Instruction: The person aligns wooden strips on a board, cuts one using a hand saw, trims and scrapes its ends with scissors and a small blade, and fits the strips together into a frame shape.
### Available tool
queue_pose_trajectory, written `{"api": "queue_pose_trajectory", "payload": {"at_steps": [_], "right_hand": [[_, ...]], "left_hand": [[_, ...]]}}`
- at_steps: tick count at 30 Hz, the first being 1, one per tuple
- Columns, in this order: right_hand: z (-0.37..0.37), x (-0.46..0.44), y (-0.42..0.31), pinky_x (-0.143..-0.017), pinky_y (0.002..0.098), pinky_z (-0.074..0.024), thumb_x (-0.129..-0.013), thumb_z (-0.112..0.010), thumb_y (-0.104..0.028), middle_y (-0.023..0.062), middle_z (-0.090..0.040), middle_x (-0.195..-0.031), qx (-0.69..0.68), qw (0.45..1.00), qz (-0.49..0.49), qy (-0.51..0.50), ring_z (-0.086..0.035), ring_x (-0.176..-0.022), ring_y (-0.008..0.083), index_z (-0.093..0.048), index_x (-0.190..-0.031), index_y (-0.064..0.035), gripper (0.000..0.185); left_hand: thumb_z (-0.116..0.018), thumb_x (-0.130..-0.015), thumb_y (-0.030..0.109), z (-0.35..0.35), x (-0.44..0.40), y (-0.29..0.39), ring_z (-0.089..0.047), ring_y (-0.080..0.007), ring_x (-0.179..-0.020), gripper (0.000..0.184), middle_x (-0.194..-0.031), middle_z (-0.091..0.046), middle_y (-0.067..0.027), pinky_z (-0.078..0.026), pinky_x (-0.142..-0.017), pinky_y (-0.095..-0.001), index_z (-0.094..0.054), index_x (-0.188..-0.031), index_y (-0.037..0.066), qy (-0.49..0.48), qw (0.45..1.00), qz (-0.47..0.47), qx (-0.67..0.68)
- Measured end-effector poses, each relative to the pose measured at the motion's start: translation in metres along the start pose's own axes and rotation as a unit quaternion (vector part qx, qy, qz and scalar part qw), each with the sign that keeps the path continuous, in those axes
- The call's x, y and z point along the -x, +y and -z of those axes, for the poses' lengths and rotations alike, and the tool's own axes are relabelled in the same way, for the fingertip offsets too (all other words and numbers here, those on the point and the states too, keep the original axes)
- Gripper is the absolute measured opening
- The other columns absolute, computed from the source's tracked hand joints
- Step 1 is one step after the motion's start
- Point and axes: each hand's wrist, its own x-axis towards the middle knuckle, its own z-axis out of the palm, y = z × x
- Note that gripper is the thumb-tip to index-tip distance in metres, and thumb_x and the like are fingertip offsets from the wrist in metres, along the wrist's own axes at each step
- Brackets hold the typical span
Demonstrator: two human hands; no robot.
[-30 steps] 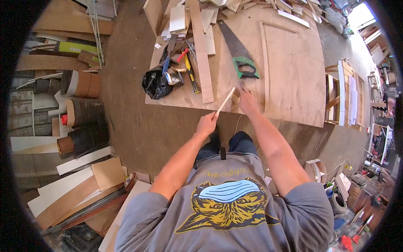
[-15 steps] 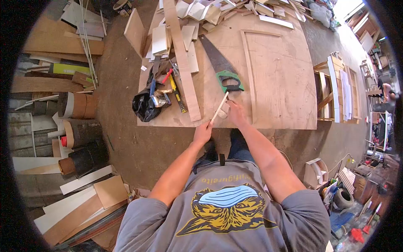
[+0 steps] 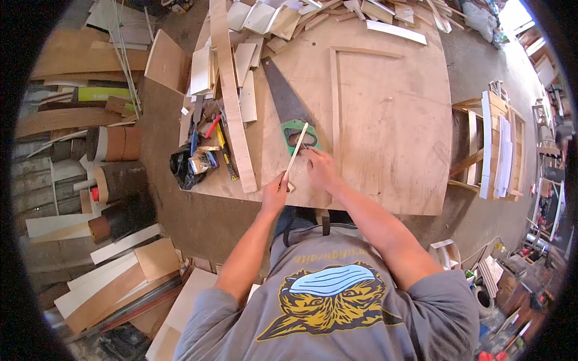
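My left hand (image 3: pixel 276 191) is closed on the lower end of a thin, pale wooden strip (image 3: pixel 297 148), which slants up and away over the saw. Just right of it, my right hand (image 3: pixel 322 171) has its fingers pinched together. A small dark tip shows at those fingers, too small to name. Beneath the strip's upper end lies a handsaw (image 3: pixel 284 96) with a green and black handle, flat on a plywood sheet (image 3: pixel 394 150). A small pale block (image 3: pixel 291 188) is close by my left hand.
A long board (image 3: pixel 232 102) lies left of the saw. Past it are a hammer (image 3: pixel 226 153), a black bag (image 3: pixel 182 168) and other tools. An L-shaped wooden frame (image 3: pixel 335 96) rests to the right. Wood offcuts (image 3: pixel 286 23) are piled at the far edge.
The view has shifted, so the sheet and saw sit farther left. Both hands have stepped slightly left, and the strip's upper end now overlaps the saw handle. My right hand has come off the strip.
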Motion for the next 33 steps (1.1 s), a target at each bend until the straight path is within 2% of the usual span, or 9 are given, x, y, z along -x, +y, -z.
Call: {"api": "queue_pose_trajectory", "payload": {"at_steps": [4, 6, 9, 12, 16, 19, 24, 27, 33], "right_hand": [[0.003, -0.019, 0.018, -0.093, 0.0448, -0.0573, -0.087, -0.061, 0.000, 0.0147, -0.072, -0.123, -0.009, 1.000, 0.023, 0.014, -0.070, -0.108, 0.0352, -0.074, -0.114, -0.0088, 0.030], [0.008, -0.024, 0.020, -0.091, 0.0457, -0.0573, -0.087, -0.061, 0.001, 0.0153, -0.072, -0.119, -0.014, 1.000, 0.015, 0.023, -0.070, -0.106, 0.0369, -0.073, -0.112, -0.0082, 0.030], [0.026, -0.030, 0.025, -0.086, 0.0456, -0.0569, -0.087, -0.061, 0.003, 0.0172, -0.072, -0.110, -0.004, 0.999, -0.031, -0.017, -0.070, -0.101, 0.0371, -0.070, -0.112, -0.0072, 0.029], [0.033, -0.035, 0.035, -0.087, 0.0466, -0.0546, -0.088, -0.061, 0.002, 0.0196, -0.070, -0.104, -0.073, 0.990, -0.117, 0.031, -0.069, -0.100, 0.0383, -0.065, -0.117, -0.0068, 0.031], [0.078, -0.047, 0.027, -0.078, 0.0426, -0.0521, -0.093, -0.061, -0.004, 0.0172, -0.066, -0.095, -0.134, 0.960, -0.226, 0.093, -0.065, -0.084, 0.0307, -0.062, -0.117, -0.0041, 0.024], [0.101, -0.058, 0.030, -0.073, 0.0386, -0.0493, -0.097, -0.062, -0.013, 0.0122, -0.062, -0.086, -0.168, 0.949, -0.244, 0.108, -0.060, -0.077, 0.0224, -0.063, -0.111, -0.0019, 0.018], [0.139, -0.064, 0.034, -0.066, 0.0331, -0.0445, -0.100, -0.066, -0.024, 0.0030, -0.055, -0.074, -0.183, 0.945, -0.234, 0.134, -0.053, -0.072, 0.0127, -0.065, -0.102, -0.0009, 0.023], [0.154, -0.051, 0.062, -0.062, 0.0322, -0.0420, -0.100, -0.067, -0.024, -0.0005, -0.055, -0.073, -0.217, 0.939, -0.241, 0.115, -0.051, -0.069, 0.0111, -0.065, -0.098, -0.0011, 0.023], [0.214, -0.006, 0.087, -0.054, 0.0281, -0.0358, -0.100, -0.069, -0.024, -0.0042, -0.051, -0.071, -0.424, 0.856, -0.293, 0.038, -0.045, -0.061, 0.0064, -0.066, -0.092, -0.0057, 0.020]], "left_hand": [[-0.055, -0.109, 0.028, -0.007, -0.013, 0.036, -0.060, -0.0137, -0.069, 0.037, -0.072, -0.064, -0.0057, -0.050, -0.066, -0.0317, -0.067, -0.136, 0.006, -0.001, 1.000, 0.025, 0.009], [-0.054, -0.110, 0.032, -0.010, -0.020, 0.036, -0.062, -0.0140, -0.068, 0.039, -0.071, -0.065, -0.0076, -0.050, -0.065, -0.0320, -0.067, -0.135, 0.005, -0.006, 1.000, 0.022, 0.021], [-0.053, -0.110, 0.034, -0.020, -0.039, 0.027, -0.062, -0.0139, -0.067, 0.040, -0.072, -0.065, -0.0083, -0.050, -0.064, -0.0317, -0.067, -0.134, 0.005, -0.025, 0.998, -0.016, 0.051], [-0.052, -0.111, 0.035, -0.030, -0.051, 0.024, -0.061, -0.0126, -0.063, 0.041, -0.072, -0.066, -0.0078, -0.049, -0.060, -0.0300, -0.067, -0.132, 0.003, -0.059, 0.995, -0.026, 0.071], [-0.048, -0.112, 0.037, -0.027, -0.051, 0.050, -0.058, -0.0102, -0.051, 0.045, -0.071, -0.065, -0.0072, -0.046, -0.048, -0.0267, -0.067, -0.127, -0.001, -0.137, 0.970, 0.082, 0.185], [-0.045, -0.113, 0.039, -0.025, -0.048, 0.066, -0.054, -0.0091, -0.044, 0.048, -0.071, -0.066, -0.0074, -0.043, -0.043, -0.0254, -0.067, -0.123, -0.003, -0.162, 0.967, 0.066, 0.187], [-0.043, -0.113, 0.042, -0.037, -0.037, 0.085, -0.053, -0.0095, -0.045, 0.052, -0.072, -0.066, -0.0077, -0.043, -0.043, -0.0247, -0.067, -0.122, -0.003, -0.210, 0.959, 0.074, 0.173], [-0.043, -0.112, 0.048, -0.058, -0.021, 0.103, -0.056, -0.0101, -0.048, 0.055, -0.072, -0.066, -0.0075, -0.045, -0.046, -0.0258, -0.068, -0.119, -0.001, -0.226, 0.959, 0.064, 0.161], [-0.036, -0.112, 0.050, -0.129, 0.023, 0.131, -0.060, -0.0155, -0.054, 0.059, -0.075, -0.067, -0.0082, -0.050, -0.051, -0.0296, -0.068, -0.114, 0.001, -0.246, 0.928, 0.134, 0.244]]}}
